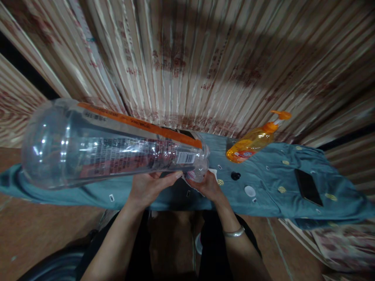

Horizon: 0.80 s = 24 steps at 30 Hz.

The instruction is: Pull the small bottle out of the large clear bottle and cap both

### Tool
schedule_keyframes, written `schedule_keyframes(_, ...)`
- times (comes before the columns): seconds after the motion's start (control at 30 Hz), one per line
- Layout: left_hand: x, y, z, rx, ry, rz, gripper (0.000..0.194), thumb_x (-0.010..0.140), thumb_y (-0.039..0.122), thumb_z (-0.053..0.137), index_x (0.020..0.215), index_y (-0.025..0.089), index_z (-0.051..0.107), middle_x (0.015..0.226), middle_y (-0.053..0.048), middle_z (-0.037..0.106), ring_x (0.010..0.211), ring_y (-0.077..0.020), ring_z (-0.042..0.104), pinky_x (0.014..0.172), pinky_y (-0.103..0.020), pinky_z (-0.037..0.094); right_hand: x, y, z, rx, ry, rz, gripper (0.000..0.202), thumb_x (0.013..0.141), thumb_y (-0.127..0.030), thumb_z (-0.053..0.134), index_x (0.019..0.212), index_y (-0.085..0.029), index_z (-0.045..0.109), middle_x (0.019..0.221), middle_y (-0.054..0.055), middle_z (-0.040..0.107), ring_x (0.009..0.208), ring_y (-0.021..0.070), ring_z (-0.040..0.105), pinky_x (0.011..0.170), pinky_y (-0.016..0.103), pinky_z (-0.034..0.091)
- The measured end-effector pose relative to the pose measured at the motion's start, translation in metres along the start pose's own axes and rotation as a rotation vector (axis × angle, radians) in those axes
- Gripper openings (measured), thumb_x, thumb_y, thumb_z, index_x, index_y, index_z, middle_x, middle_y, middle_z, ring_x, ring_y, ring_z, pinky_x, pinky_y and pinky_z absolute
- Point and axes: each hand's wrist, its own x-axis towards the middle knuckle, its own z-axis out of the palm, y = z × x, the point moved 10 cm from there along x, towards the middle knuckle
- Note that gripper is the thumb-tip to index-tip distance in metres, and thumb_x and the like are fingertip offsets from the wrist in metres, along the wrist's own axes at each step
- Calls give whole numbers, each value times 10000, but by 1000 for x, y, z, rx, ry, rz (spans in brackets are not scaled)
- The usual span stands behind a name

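A large clear plastic bottle (117, 152) with an orange-edged label extends sideways above the cloth-covered table, its wide end at the left. My left hand (148, 187) holds it from below, with the thumb stretched towards the right end and the other fingers largely hidden. At that narrower-looking right end, my right hand (206, 185) is closed around a thin white piece (213, 171), possibly tissue, pressed against the bottle. A silver bangle (234, 233) circles the right wrist.
An orange pump bottle (249, 144) stands at the table's back. Right of my hands are a small black object (235, 176), a white disc (250, 191) and a dark phone-like slab (308, 187) on the teal cloth (266, 203). A pleated patterned curtain (199, 74) hangs behind.
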Motion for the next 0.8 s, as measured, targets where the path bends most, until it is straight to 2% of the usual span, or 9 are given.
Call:
schedule_keyframes(0.17, 1, 1, 1, -3, -20, 3, 326, 506, 277, 875, 723, 219, 639, 719, -41, 761, 710, -262, 749, 732, -393, 652, 0, 1, 0, -16, -1, 0, 386, 718, -355, 754, 1051, -175, 676, 1021, 91, 769, 923, 275, 729, 831, 403, 577)
schedule_keyframes(0.3, 0, 4, 1, 27, -21, 23, 268, 530, 269, 863, 665, 227, 636, 629, -17, 730, 750, -280, 758, 829, -426, 637, 1, 3, 1, -25, 3, -13, 396, 722, -349, 755, 1065, -171, 673, 1030, 98, 765, 919, 275, 725, 829, 407, 576)
schedule_keyframes(0.47, 0, 3, 5, 7, -42, 12, 273, 540, 276, 854, 609, 245, 592, 564, 1, 685, 765, -283, 756, 832, -413, 638, 0, 3, 1, -48, 2, -16, 380, 724, -352, 756, 1054, -182, 676, 1019, 84, 768, 904, 268, 728, 816, 397, 579)
schedule_keyframes(0.67, 1, 4, 2, 12, -9, 16, 342, 493, 334, 892, 613, 249, 583, 537, 3, 665, 736, -279, 748, 790, -396, 645, 0, 3, 0, -42, 11, -19, 384, 720, -347, 757, 1057, -184, 670, 1031, 89, 768, 916, 272, 730, 825, 405, 580)
schedule_keyframes(0.8, 1, 4, 1, 70, -7, 4, 319, 501, 342, 880, 595, 254, 588, 578, -10, 704, 732, -273, 745, 782, -391, 648, 0, 3, 1, -44, 11, 5, 396, 724, -367, 754, 1061, -179, 667, 1031, 102, 766, 929, 283, 727, 826, 420, 581)
